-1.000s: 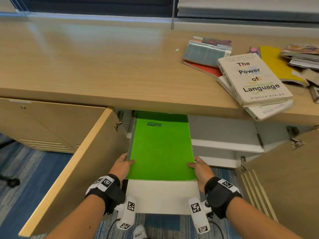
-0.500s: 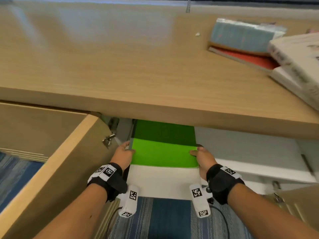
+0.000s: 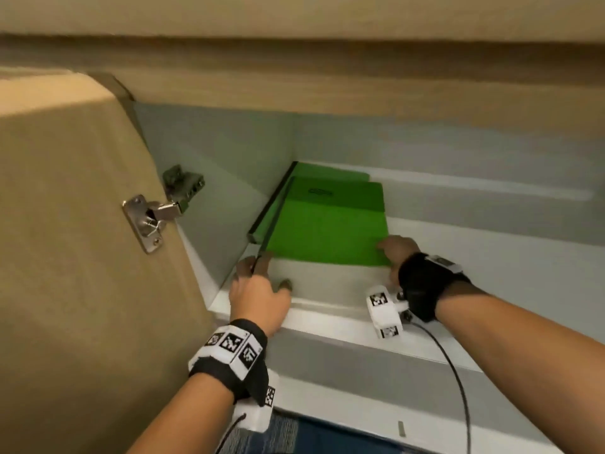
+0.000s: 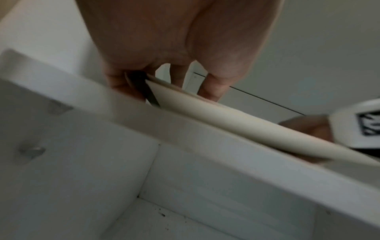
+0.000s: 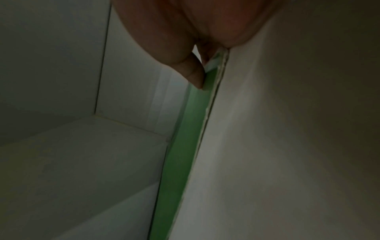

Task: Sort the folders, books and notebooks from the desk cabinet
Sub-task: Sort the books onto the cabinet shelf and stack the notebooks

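Observation:
A bright green notebook [image 3: 327, 234] with a dark spine lies flat on the white upper shelf [image 3: 327, 290] of the desk cabinet. It sits on a darker green folder [image 3: 330, 175] that shows behind it. My left hand [image 3: 255, 283] holds the near left corner at the spine. The left wrist view shows my left hand's fingers [image 4: 213, 87] on the notebook's cream page edge [image 4: 226, 120]. My right hand [image 3: 397, 249] pinches the near right corner, and my right thumb [image 5: 193, 76] presses on the green cover [image 5: 185, 146].
The open wooden cabinet door [image 3: 82, 224] with its metal hinge [image 3: 154, 217] stands close on my left. The desk edge [image 3: 327, 77] hangs low overhead. A white lower compartment [image 4: 185, 211] lies under the shelf. Blue carpet [image 3: 327, 437] is below.
Both hands have pushed the green notebook further back onto the shelf. My head has dropped below desk level, so the books on the desktop are out of view.

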Action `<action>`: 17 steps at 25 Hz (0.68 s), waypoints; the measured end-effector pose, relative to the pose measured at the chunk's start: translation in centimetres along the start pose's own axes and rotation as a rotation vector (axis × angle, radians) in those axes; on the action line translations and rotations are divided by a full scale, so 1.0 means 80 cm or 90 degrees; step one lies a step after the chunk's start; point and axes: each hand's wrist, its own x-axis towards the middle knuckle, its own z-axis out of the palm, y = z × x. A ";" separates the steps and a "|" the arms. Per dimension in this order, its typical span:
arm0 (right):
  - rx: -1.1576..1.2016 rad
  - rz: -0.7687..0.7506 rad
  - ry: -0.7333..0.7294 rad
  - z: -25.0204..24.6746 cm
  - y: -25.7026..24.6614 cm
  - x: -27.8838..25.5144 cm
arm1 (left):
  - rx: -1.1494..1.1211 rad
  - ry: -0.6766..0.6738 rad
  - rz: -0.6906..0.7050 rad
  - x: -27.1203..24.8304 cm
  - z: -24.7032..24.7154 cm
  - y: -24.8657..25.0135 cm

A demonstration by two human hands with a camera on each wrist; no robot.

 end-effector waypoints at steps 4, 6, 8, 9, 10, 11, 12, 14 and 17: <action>-0.018 -0.035 0.017 0.021 -0.012 0.024 | 0.084 0.047 0.104 -0.014 0.020 -0.010; -0.008 -0.052 -0.002 0.019 -0.010 0.005 | 0.068 0.057 0.120 -0.014 0.019 -0.012; 0.025 -0.027 -0.040 0.014 0.003 -0.025 | 0.041 0.079 0.083 -0.006 0.020 -0.011; 0.037 0.003 -0.087 0.011 0.014 -0.036 | 0.075 0.088 0.063 -0.005 0.022 -0.009; 0.045 0.031 -0.143 0.009 0.024 -0.042 | 0.122 0.096 0.058 -0.004 0.026 -0.009; 0.045 0.041 -0.176 0.007 0.030 -0.042 | 0.129 0.118 0.059 -0.004 0.030 -0.009; 0.062 0.033 -0.178 0.006 0.033 -0.036 | 0.097 0.142 0.062 -0.004 0.032 -0.008; 0.106 0.013 -0.138 0.009 0.021 -0.023 | 0.020 0.178 0.065 -0.007 0.033 -0.007; 0.057 -0.025 -0.108 0.018 -0.005 0.005 | 0.025 0.173 0.084 -0.007 0.030 -0.005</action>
